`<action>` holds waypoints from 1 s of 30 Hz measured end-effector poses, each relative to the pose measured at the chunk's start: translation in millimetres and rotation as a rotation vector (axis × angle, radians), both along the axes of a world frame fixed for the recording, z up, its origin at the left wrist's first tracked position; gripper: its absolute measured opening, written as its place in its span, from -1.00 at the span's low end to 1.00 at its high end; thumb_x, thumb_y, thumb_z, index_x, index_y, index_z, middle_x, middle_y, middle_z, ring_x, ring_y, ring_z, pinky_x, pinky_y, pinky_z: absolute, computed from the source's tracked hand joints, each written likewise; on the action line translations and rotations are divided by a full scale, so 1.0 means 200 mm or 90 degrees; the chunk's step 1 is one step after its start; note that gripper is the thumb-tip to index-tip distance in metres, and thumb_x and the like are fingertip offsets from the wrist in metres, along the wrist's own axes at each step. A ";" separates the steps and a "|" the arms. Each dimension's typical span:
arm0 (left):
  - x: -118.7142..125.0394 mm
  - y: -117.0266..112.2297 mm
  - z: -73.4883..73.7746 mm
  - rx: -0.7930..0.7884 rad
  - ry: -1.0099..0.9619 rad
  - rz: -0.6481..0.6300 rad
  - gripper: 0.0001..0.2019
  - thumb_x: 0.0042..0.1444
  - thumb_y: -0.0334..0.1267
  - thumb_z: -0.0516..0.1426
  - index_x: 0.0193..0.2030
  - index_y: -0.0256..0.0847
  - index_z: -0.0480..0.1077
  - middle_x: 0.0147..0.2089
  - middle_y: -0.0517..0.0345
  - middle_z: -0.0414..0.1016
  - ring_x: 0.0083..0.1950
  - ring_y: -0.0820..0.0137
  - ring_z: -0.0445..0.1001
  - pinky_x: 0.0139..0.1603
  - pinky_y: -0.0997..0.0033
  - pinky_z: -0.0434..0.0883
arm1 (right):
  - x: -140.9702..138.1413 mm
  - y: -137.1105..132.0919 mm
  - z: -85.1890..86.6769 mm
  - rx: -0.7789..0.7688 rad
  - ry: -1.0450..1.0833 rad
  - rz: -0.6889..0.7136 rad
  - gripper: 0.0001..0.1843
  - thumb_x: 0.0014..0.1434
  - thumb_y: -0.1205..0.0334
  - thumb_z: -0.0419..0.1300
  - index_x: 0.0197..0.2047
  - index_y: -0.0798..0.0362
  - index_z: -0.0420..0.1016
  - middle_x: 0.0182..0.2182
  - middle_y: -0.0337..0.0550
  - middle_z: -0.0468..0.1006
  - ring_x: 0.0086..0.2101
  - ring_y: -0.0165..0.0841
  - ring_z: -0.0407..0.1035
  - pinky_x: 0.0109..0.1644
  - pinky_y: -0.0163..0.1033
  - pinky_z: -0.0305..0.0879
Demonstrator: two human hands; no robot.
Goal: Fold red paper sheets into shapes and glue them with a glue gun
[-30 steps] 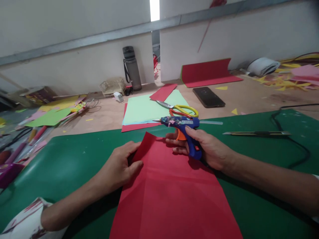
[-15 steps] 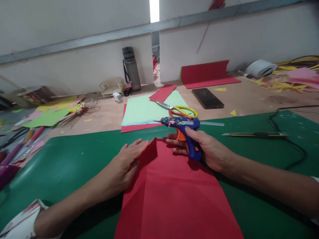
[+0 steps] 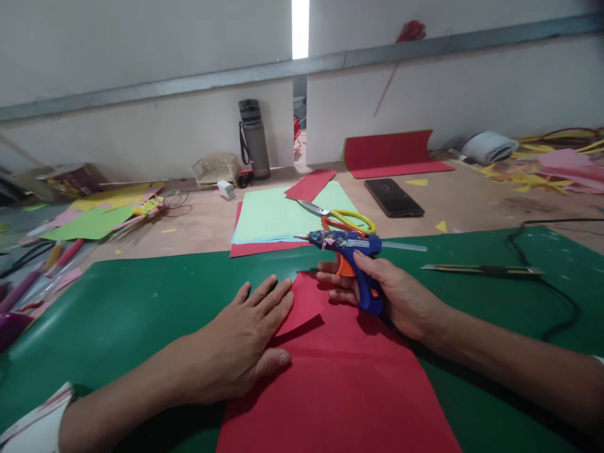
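Observation:
A large sheet of red paper (image 3: 340, 390) lies on the green mat (image 3: 155, 302), its upper left corner folded over into a flap (image 3: 302, 308). My left hand (image 3: 245, 336) rests flat across the folded left edge, fingers stretched out and thumb apart. In my right hand (image 3: 377, 289) is a blue glue gun (image 3: 349, 245) with an orange trigger, its nozzle pointing left and a clear glue stick (image 3: 404, 246) sticking out behind. The right hand's lower fingers hover by or touch the sheet's top edge; I cannot tell which.
Scissors (image 3: 349, 219) and a red strip (image 3: 311, 184) lie on pale green sheets (image 3: 268, 214). To the right are a utility knife (image 3: 481, 270), a phone (image 3: 394, 198) and a black cord (image 3: 564, 302). A bottle (image 3: 255, 145) stands by the wall. Paper scraps (image 3: 94, 223) cover the left side.
My left hand has turned palm down and moved right, folding the sheet's left edge over into a flap. The right hand still holds the glue gun in nearly the same place.

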State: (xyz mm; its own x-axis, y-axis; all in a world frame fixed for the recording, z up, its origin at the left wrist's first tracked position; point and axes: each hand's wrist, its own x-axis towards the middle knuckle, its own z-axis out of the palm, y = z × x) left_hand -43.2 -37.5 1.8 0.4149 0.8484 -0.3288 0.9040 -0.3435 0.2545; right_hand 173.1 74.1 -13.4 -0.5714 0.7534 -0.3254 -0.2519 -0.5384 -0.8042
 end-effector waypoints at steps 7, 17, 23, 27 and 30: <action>0.03 0.03 0.01 0.009 -0.025 -0.028 -0.28 0.26 0.04 -0.08 0.41 -0.15 -0.37 0.43 0.04 -0.48 0.41 0.03 -0.43 0.31 -0.19 -0.14 | 0.01 0.00 -0.02 -0.011 0.003 0.002 -0.74 0.24 0.18 0.10 -0.05 0.04 0.48 -0.14 0.00 0.59 -0.12 -0.21 0.49 -0.16 -0.15 0.50; 0.06 0.06 -0.02 0.023 0.012 -0.015 -0.33 0.28 -0.01 -0.13 0.41 -0.22 -0.30 0.43 0.02 -0.43 0.41 0.01 -0.41 0.29 -0.21 -0.09 | 0.01 0.01 -0.03 -0.002 0.002 0.009 -0.75 0.24 0.16 0.11 -0.07 0.06 0.49 -0.16 0.01 0.60 -0.15 -0.23 0.50 -0.17 -0.16 0.50; 0.08 0.06 0.01 0.117 0.025 0.055 -0.45 0.25 -0.18 -0.10 0.36 -0.28 -0.01 0.41 -0.07 -0.07 0.37 0.03 -0.03 0.25 -0.04 0.13 | 0.01 0.00 -0.03 0.008 -0.006 0.007 -0.73 0.25 0.13 0.09 -0.19 0.10 0.54 -0.21 0.01 0.61 -0.21 -0.28 0.52 -0.21 -0.25 0.50; 0.04 0.03 0.08 0.164 0.001 0.168 -0.50 0.18 -0.17 -0.01 0.25 -0.23 0.18 0.03 -0.12 0.48 -0.01 0.07 0.45 -0.08 0.14 0.38 | 0.02 0.01 -0.03 0.019 0.000 0.023 -0.68 0.24 0.09 0.10 -0.23 0.15 0.57 -0.26 0.03 0.62 -0.24 -0.26 0.53 -0.22 -0.24 0.50; -0.02 0.05 0.11 0.145 -0.094 0.254 -0.49 0.19 -0.14 -0.01 0.27 -0.23 0.17 -0.33 0.05 0.53 -0.34 0.23 0.47 -0.34 0.31 0.35 | 0.02 0.00 -0.03 0.018 -0.008 0.024 -0.67 0.24 0.08 0.10 -0.23 0.16 0.57 -0.26 0.03 0.62 -0.25 -0.25 0.52 -0.21 -0.24 0.50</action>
